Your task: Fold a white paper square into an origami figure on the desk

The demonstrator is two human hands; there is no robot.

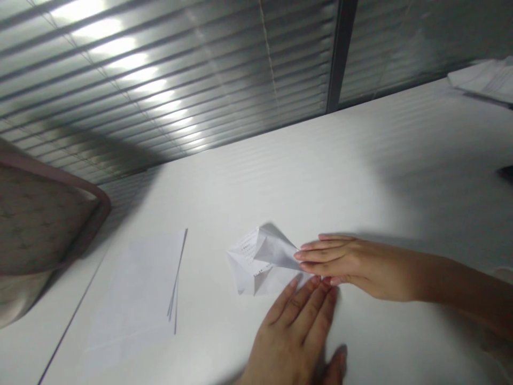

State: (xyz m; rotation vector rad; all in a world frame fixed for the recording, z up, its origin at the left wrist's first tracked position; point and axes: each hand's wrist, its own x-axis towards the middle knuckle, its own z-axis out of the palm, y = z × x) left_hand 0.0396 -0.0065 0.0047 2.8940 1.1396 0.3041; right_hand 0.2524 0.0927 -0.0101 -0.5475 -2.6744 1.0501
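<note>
A partly folded white paper [256, 264] with small printed text lies on the white table [320, 171], one flap raised. My left hand [298, 331] comes in from the bottom edge, palm down with its fingers flat. Its fingertips press the paper's lower right corner. My right hand [348, 264] reaches in from the right, fingers stretched out and held together. Their tips touch the raised flap's right point. Neither hand grips anything.
A thin stack of white sheets [140, 289] lies to the left of the folded paper. A pink-edged cushioned object [36, 224] stands at the far left. More papers [487, 80] lie at the far right corner. Closed blinds [180, 75] run behind the table.
</note>
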